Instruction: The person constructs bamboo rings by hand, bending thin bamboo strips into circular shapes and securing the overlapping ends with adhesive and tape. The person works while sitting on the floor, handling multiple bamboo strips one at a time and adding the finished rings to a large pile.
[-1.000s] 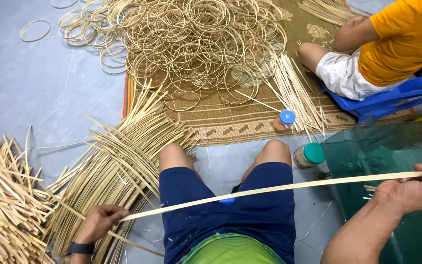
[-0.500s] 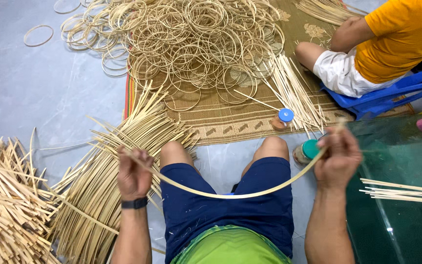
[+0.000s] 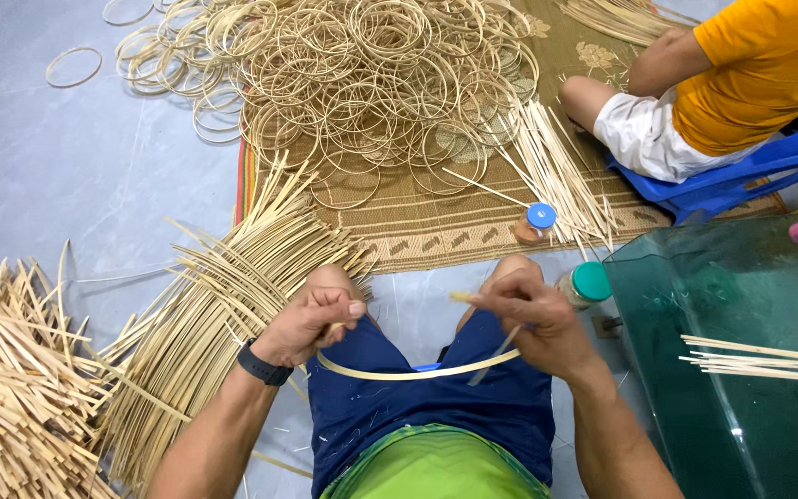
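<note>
We see the left hand [image 3: 311,322] closed around one end of a thin strip [image 3: 408,373], fingers curled tight and thumb laid over the top; the right hand [image 3: 530,319] is closed on the other end, its fingers pinching the strip so that a short tip pokes out past the thumb toward the left; between the two hands the strip sags in a shallow curve over the lap, just above the blue shorts [image 3: 436,407]; a dark band [image 3: 263,364] sits on the left wrist.

Beside the left knee lies a fanned bundle of long strips [image 3: 205,323] on the grey floor [image 3: 48,176]; further left is a heap of short offcuts [image 3: 2,370]; ahead of the knees a woven mat [image 3: 436,226] carries a large pile of finished rings [image 3: 362,83], with a few rings strayed onto the floor; a sheaf of straight sticks [image 3: 556,171] lies on the mat near a small jar with a blue lid [image 3: 536,222]; a second jar with a green lid [image 3: 589,283] stands just beside the right knee.

At the right is a green glass table [image 3: 741,305] with a few strips [image 3: 768,359] resting on it; beyond it another person in an orange shirt [image 3: 759,65] sits on a blue stool [image 3: 731,176].
</note>
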